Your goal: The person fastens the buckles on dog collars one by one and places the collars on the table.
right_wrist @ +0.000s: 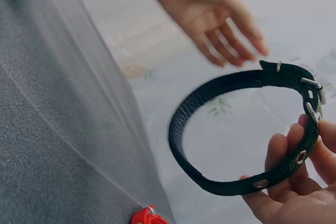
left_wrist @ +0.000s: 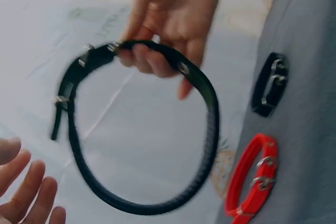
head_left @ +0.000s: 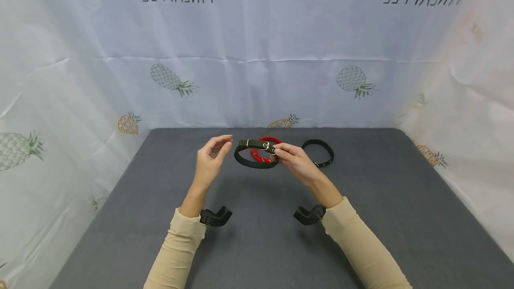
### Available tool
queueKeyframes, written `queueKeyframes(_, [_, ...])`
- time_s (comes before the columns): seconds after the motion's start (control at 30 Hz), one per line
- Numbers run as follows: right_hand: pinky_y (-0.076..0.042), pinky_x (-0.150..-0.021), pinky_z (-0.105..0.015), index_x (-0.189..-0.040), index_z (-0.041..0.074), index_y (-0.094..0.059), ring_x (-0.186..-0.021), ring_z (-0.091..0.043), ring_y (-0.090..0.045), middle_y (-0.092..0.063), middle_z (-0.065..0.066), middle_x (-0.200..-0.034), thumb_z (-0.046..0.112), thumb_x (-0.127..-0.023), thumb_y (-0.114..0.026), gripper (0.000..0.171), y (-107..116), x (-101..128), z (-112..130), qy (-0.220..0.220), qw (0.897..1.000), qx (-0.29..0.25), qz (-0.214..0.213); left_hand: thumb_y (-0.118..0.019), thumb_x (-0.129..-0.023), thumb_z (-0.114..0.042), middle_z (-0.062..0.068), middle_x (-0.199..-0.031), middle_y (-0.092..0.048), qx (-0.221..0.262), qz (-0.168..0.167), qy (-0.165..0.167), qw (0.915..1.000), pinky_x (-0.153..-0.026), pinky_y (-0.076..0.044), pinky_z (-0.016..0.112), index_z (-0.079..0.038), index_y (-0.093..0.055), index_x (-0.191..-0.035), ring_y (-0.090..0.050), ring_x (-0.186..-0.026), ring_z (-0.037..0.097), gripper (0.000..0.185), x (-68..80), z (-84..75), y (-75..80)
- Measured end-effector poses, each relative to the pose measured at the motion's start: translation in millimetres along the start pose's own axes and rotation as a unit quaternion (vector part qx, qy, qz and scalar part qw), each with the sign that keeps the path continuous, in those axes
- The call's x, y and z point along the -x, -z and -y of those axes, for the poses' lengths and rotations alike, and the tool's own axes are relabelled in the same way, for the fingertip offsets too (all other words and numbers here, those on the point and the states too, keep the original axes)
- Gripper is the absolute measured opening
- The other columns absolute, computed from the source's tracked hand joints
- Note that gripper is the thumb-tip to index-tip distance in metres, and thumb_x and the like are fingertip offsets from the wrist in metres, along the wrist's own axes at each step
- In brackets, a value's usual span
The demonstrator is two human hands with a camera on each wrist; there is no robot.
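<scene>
My right hand (head_left: 295, 160) pinches the dark green collar (head_left: 255, 154) at frame centre, fingers clamped on its strap. My left hand (head_left: 210, 158) hangs just left of it, fingers loosely apart.

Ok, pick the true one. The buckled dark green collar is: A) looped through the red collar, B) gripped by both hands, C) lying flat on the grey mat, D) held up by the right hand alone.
D: the right hand pinches the dark green collar near its buckle and holds it above the mat, while the left hand is open beside it, not touching.

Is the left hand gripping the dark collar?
No: the left hand is open and clear of the dark collar, which only the right hand holds.
</scene>
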State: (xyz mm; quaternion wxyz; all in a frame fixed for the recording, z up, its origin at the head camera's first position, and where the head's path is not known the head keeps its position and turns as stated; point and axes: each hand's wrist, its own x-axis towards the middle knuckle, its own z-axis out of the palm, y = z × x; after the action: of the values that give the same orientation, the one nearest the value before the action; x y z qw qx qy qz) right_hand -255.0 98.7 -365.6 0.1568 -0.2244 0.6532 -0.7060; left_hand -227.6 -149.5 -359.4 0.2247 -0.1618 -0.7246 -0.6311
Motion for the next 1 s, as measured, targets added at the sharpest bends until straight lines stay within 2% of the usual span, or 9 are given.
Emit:
queueKeyframes(0.13, [-0.044, -0.089, -0.026, -0.103, 0.014, -0.061, -0.096, -0.009, -0.052, -0.059, 0.012, -0.093, 0.018, -0.102, -0.048, 0.014, -9.8, -15.7, -5.9, 0.006, 1.0, 0.022, -0.004, -0.058, -0.094, 0.0, -0.018, -0.096, -0.067, 0.017, -0.047, 0.0, 0.9988, -0.087, -0.05, 0.008, 0.015, -0.06, -0.114, -0.063, -0.092, -0.006, 0.025, -2.6, -1.6, 9.2])
queueKeyframes(0.2, [-0.045, -0.086, -0.028, -0.103, 0.01, -0.061, -0.093, -0.01, -0.052, -0.06, 0.013, -0.09, 0.015, -0.102, -0.048, 0.015, -15.0, -23.1, -9.6, 0.01, 0.999, 0.043, -0.008, -0.057, -0.094, 0.001, -0.022, -0.094, -0.066, 0.025, -0.052, 0.003, 0.9983, -0.088, -0.051, 0.008, 0.016, -0.059, -0.115, -0.064, -0.091, -0.005, 0.025, -3.7, -2.2, 12.3])
queueKeyframes(0.33, [-0.045, -0.075, -0.028, -0.11, -0.003, -0.061, -0.087, -0.011, -0.053, -0.061, 0.014, -0.089, 0.012, -0.1, -0.05, 0.021, -25.7, -35.5, -15.3, 0.008, 0.996, 0.086, -0.035, -0.056, -0.095, -0.001, -0.022, -0.092, -0.066, 0.032, -0.064, 0.007, 0.9974, -0.089, -0.05, 0.009, 0.015, -0.06, -0.114, -0.063, -0.088, -0.003, 0.025, -5.9, -4.2, 15.8])
queueKeyframes(0.4, [-0.045, -0.073, -0.025, -0.115, -0.007, -0.06, -0.087, -0.011, -0.055, -0.061, 0.014, -0.09, 0.011, -0.1, -0.051, 0.025, -31.0, -41.9, -18.0, 0.006, 0.994, 0.103, -0.046, -0.056, -0.095, -0.001, -0.021, -0.09, -0.067, 0.035, -0.07, 0.006, 0.9969, -0.089, -0.051, 0.01, 0.015, -0.061, -0.112, -0.064, -0.087, -0.002, 0.024, -7.0, -5.0, 16.7])
queueKeyframes(0.47, [-0.045, -0.071, -0.024, -0.116, -0.007, -0.06, -0.083, -0.011, -0.054, -0.061, 0.011, -0.09, 0.01, -0.099, -0.053, 0.026, -36.1, -48.5, -21.4, 0.005, 0.992, 0.114, -0.054, -0.056, -0.095, -0.001, -0.02, -0.089, -0.067, 0.034, -0.073, 0.005, 0.9968, -0.089, -0.051, 0.01, 0.015, -0.061, -0.111, -0.064, -0.086, -0.002, 0.024, -8.0, -5.9, 17.4])
queueKeyframes(0.57, [-0.045, -0.072, -0.023, -0.114, -0.006, -0.062, -0.08, -0.01, -0.054, -0.063, -0.002, -0.093, 0.01, -0.097, -0.056, 0.024, -43.2, -59.1, -29.0, 0.014, 0.988, 0.141, -0.059, -0.057, -0.095, -0.002, -0.018, -0.089, -0.067, 0.036, -0.075, 0.003, 0.9966, -0.087, -0.051, 0.009, 0.017, -0.061, -0.111, -0.064, -0.083, -0.002, 0.024, -9.0, -5.7, 18.4])
queueKeyframes(0.7, [-0.044, -0.069, -0.021, -0.111, -0.005, -0.065, -0.082, -0.023, -0.058, -0.066, -0.022, -0.102, 0.009, -0.095, -0.059, 0.022, -51.0, -69.9, -41.5, 0.034, 0.979, 0.193, -0.064, -0.057, -0.095, -0.002, -0.016, -0.088, -0.067, 0.037, -0.076, 0.0, 0.9964, -0.085, -0.052, 0.011, 0.015, -0.062, -0.109, -0.064, -0.082, 0.001, 0.022, -8.8, -6.9, 19.6])
queueKeyframes(0.83, [-0.042, -0.064, -0.018, -0.109, -0.006, -0.067, -0.085, -0.036, -0.059, -0.067, -0.027, -0.106, 0.008, -0.093, -0.062, 0.022, -58.0, -76.9, -52.2, 0.044, 0.972, 0.218, -0.08, -0.056, -0.095, -0.002, -0.016, -0.087, -0.067, 0.033, -0.077, -0.005, 0.9965, -0.084, -0.052, 0.011, 0.009, -0.064, -0.107, -0.064, -0.081, 0.0, 0.018, -8.1, -8.8, 20.3])
queueKeyframes(1.0, [-0.045, -0.065, -0.018, -0.104, -0.004, -0.071, -0.086, -0.03, -0.061, -0.07, -0.022, -0.106, 0.009, -0.09, -0.067, 0.019, -67.0, -87.0, -62.7, 0.063, 0.957, 0.258, -0.112, -0.056, -0.096, -0.002, -0.013, -0.088, -0.067, 0.037, -0.077, -0.015, 0.9962, -0.082, -0.053, 0.012, 0.015, -0.062, -0.106, -0.064, -0.081, 0.0, 0.021, -8.1, -9.0, 21.4])
